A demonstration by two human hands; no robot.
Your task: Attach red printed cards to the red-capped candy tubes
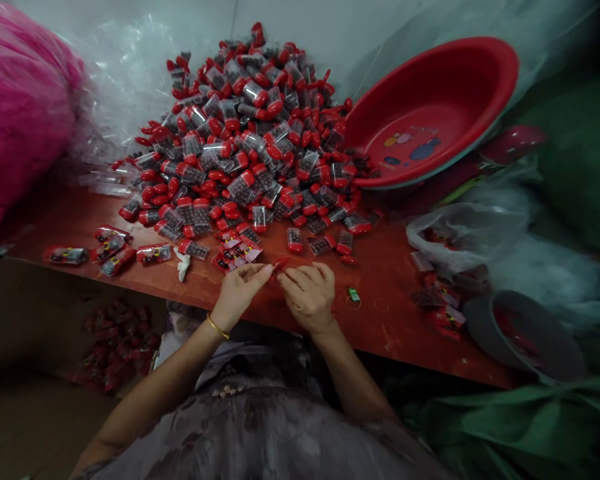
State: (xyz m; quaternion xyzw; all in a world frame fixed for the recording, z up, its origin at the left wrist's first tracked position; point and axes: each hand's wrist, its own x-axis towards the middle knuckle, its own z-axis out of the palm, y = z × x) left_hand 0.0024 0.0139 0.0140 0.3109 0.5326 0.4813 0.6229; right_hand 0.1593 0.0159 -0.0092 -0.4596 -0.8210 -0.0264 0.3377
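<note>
Between my two hands, just above the table's near edge, is a small red piece [281,263], too small and covered to name. My left hand [241,293], with a gold bangle at its wrist, pinches it from one side. Fingers of my right hand [309,293] are curled closed at its other side. Right behind my left hand lie red printed packets [237,252]. A big heap of clear containers with red caps and dark beads inside [245,147] rises behind them. Several finished-looking red packs [111,248] and a crumpled white scrap [183,264] lie to the left.
A red basin [430,113] leans at the heap's right. A pink bag [25,107] bulges at far left. On the right are a plastic bag [470,227] and a grey bowl [525,333]. Below left, red packs [117,343] fill a box. A small green item [353,294] lies near my right hand.
</note>
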